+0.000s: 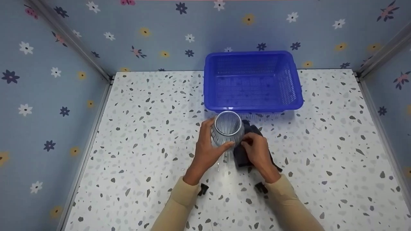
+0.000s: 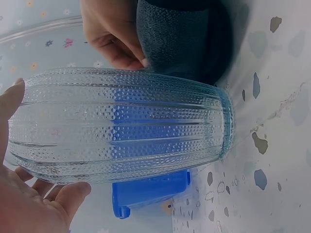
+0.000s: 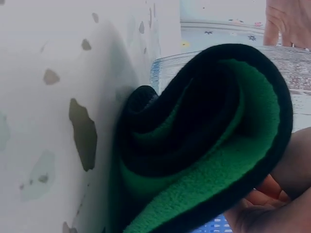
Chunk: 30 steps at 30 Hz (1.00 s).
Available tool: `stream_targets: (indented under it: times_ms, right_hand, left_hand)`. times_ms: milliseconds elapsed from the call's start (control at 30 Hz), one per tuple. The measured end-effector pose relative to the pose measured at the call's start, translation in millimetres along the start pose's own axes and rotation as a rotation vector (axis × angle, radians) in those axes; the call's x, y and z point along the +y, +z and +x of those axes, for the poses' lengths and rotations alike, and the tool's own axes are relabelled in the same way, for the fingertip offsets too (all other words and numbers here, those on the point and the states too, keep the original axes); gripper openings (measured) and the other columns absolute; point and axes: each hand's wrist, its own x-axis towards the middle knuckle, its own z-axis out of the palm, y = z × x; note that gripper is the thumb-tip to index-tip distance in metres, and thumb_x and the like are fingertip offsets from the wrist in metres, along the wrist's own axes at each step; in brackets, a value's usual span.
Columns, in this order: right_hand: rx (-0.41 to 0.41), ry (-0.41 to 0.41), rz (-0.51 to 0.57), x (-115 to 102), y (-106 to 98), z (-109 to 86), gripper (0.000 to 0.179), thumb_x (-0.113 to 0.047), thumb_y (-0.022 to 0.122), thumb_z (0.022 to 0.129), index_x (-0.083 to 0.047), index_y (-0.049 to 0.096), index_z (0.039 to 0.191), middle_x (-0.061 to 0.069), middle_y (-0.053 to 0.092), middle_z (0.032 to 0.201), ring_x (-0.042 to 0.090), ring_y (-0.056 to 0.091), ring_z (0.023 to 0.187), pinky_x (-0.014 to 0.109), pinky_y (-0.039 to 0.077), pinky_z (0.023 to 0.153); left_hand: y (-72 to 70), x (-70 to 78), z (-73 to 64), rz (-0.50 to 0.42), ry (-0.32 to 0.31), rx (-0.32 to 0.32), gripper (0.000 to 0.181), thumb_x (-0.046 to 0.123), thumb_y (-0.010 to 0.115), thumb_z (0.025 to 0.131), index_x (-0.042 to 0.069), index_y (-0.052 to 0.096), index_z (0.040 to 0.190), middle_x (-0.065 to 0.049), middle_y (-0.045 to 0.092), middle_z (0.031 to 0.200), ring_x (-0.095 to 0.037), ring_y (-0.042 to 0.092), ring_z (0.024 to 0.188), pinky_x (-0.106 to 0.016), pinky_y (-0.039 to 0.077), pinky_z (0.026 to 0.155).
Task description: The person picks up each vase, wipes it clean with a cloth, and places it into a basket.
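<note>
around the glass vase (image 1: 227, 130), the blue basket (image 1: 253, 107) blocks one o'clock, the dark cloth (image 1: 241, 156) and right hand (image 1: 257, 148) four, the left hand (image 1: 207, 148) eight; passage lies at six, between the sleeves (image 1: 180, 198).

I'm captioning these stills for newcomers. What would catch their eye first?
Probably the vivid blue basket at the back of the speckled table. Just in front of it, the left hand holds a ribbed clear glass vase. Beside the vase, the right hand holds a dark cloth, whose bright green side shows in the right wrist view.
</note>
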Motion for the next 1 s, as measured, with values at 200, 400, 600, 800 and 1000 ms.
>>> stream_targets:
  times_ms: [200,400,600,800,1000]
  right_hand:
    - [0.086,-0.008,0.090,-22,-18,-3.5,0.011,0.014,0.076,0.088,0.006,0.076,0.095,0.019,0.076,0.093,0.031,0.073,0.086,0.040,0.058,0.078]
    - [0.157,-0.064,0.128,-45,-33,-5.0,0.012,0.016,0.076,0.087,0.007,0.075,0.096,0.019,0.074,0.094,0.031,0.073,0.089,0.037,0.062,0.077]
    - [0.176,-0.145,0.085,-66,-43,-1.9,0.012,0.012,0.078,0.088,0.005,0.077,0.098,0.016,0.075,0.095,0.028,0.074,0.087,0.040,0.062,0.076]
    - [0.178,-0.193,0.062,-76,-47,0.1,0.012,0.010,0.079,0.089,0.004,0.078,0.100,0.014,0.076,0.098,0.028,0.074,0.090,0.041,0.062,0.078]
    - [0.177,-0.191,0.065,-73,-45,-0.3,0.012,0.011,0.078,0.089,0.004,0.078,0.099,0.014,0.075,0.098,0.028,0.074,0.092,0.042,0.062,0.079]
  left_hand:
    - [0.4,-0.2,-0.7,-0.006,-0.004,0.003,0.090,0.035,0.090,0.085,0.011,0.041,0.156,-0.008,0.043,0.157,-0.023,0.046,0.144,-0.049,0.046,0.113]
    - [0.9,-1.1,-0.5,-0.010,0.011,0.007,0.090,0.033,0.091,0.084,0.010,0.042,0.156,-0.009,0.044,0.156,-0.024,0.046,0.144,-0.048,0.045,0.114]
    - [1.0,-2.9,-0.4,0.001,0.030,0.014,0.089,0.035,0.091,0.085,0.009,0.042,0.155,-0.010,0.045,0.154,-0.024,0.048,0.142,-0.048,0.046,0.113]
    - [2.0,-3.9,-0.7,0.016,0.048,0.027,0.088,0.036,0.090,0.086,0.008,0.042,0.154,-0.010,0.047,0.151,-0.025,0.050,0.138,-0.048,0.047,0.111]
    - [1.3,-2.7,0.4,-0.009,0.031,0.018,0.089,0.036,0.090,0.085,0.010,0.042,0.155,-0.010,0.047,0.153,-0.027,0.049,0.140,-0.049,0.046,0.112]
